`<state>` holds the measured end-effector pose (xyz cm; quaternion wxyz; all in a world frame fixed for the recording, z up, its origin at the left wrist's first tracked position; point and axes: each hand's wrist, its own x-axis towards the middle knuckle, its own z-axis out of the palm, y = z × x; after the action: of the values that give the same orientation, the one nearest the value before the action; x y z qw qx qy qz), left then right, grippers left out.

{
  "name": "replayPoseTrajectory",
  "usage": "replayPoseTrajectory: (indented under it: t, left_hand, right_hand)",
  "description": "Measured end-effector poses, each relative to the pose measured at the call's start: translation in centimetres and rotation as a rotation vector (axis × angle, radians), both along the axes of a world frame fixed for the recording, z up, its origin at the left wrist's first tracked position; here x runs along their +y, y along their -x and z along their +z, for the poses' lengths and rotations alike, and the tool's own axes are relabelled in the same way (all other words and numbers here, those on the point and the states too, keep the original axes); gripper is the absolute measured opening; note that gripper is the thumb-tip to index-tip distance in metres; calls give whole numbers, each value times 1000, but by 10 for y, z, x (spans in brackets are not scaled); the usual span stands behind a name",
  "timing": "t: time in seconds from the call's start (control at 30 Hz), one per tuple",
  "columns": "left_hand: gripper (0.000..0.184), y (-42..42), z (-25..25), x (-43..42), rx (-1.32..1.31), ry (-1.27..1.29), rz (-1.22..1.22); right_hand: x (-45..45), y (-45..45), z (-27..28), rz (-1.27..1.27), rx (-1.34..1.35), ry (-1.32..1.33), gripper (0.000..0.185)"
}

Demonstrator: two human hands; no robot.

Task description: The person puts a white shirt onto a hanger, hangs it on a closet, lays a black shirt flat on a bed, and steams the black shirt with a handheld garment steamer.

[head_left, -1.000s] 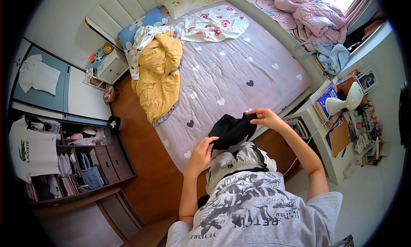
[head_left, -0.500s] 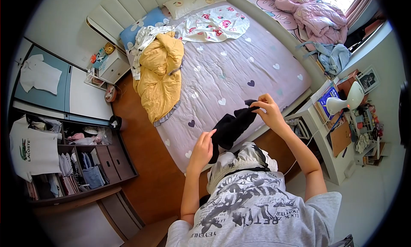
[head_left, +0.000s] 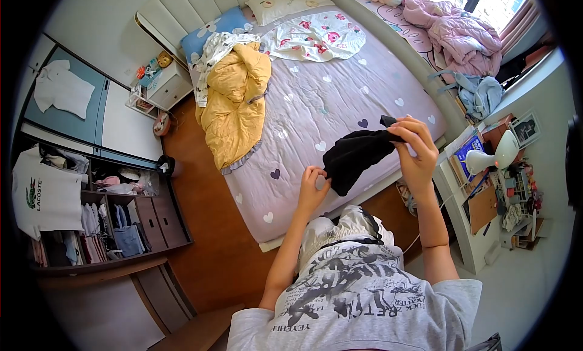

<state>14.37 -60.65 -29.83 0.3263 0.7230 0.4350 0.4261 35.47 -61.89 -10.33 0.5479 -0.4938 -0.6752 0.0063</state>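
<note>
A soft black garment (head_left: pixel 357 161), whose exact kind I cannot make out, is stretched between my two hands above the near end of the bed. My left hand (head_left: pixel 314 187) pinches its lower left corner between thumb and fingers. Higher up and to the right, my right hand (head_left: pixel 415 145) grips the opposite end, with a small dark flap poking out past the fingertips. The cloth hangs in a slant from right to left, in front of the lilac bed sheet (head_left: pixel 303 120) with its heart print.
A yellow quilt (head_left: pixel 237 102) is heaped on the bed's left side. To the right stands a white desk (head_left: pixel 449 211) with a lamp (head_left: pixel 495 153) and a cord. An open wardrobe (head_left: pixel 121 223) with clothes is at left. Brown floor (head_left: pixel 188 193) runs between wardrobe and bed.
Both hands have moved up and to the right, lifting the black garment away from my lap. It is now spread wider between them. The head view has shifted slightly.
</note>
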Motion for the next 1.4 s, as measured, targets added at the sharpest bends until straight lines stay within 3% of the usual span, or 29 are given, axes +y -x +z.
replayPoseTrajectory:
  t: [0.27, 0.47, 0.6, 0.73, 0.8, 1.0, 1.17, 1.3, 1.4]
  left_hand:
    - [17, -23, -1, -1, -275, 156, -42]
    - [13, 0, 12, -1, -257, -63, 267]
    - [21, 17, 31, 8, -177, -335, 399]
    - [31, 25, 76, 8, -111, -215, 392]
    - [19, 24, 91, 5, 100, -352, 246]
    - [21, -4, 121, -48, 111, -494, 180]
    - [22, -23, 142, -95, 85, -451, 29]
    - [22, -25, 152, -112, 14, -341, 44]
    - [21, -21, 151, -106, -32, -269, 100]
  right_hand:
    - [3, -23, 23, -60, 8, -38, 23]
    - [9, -46, 29, -171, 37, -21, 21]
    - [14, -59, 33, -205, 35, -66, 21]
    - [15, -71, 45, -218, 107, -148, 20]
    - [10, -82, 47, -228, 73, -161, 22]
    - [-24, -129, 29, -523, 233, -292, 22]
    - [-38, -159, 29, -479, 212, -615, 15]
    - [-12, -146, 36, -526, 154, -671, 15]
    - [20, -134, 34, -476, 158, -519, 14]
